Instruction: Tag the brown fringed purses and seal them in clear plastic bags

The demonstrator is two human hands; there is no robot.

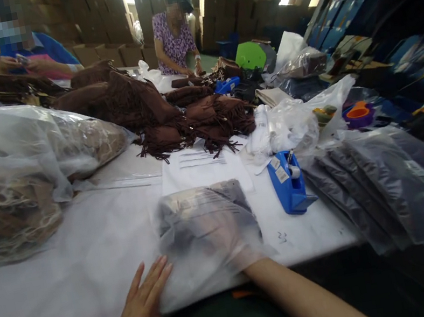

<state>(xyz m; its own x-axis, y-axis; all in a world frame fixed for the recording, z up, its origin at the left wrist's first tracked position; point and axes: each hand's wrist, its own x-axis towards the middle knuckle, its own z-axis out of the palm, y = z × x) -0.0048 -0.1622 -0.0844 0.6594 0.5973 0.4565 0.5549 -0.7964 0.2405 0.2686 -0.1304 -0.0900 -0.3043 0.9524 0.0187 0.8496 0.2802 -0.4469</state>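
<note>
A frosted plastic bag (197,262) lies on the white table in front of me, with a dark folded item (180,235) inside and lines of print on the film. My right hand (225,232) reaches into the bag's near end, up to the wrist. The cloudy film blurs its fingers, so I cannot make out whether they grip the item. My left hand (142,307) is open, its fingers stretched out flat at the bag's lower left edge. Beyond the bag lies a stack of white printed bags (207,167).
A blue tape dispenser (287,183) stands right of the bag. Several packed dark bags (389,187) overlap at the right edge. Brown fringed goods (154,108) are heaped behind, and big clear sacks (30,152) fill the left. A co-worker (175,44) works across the table.
</note>
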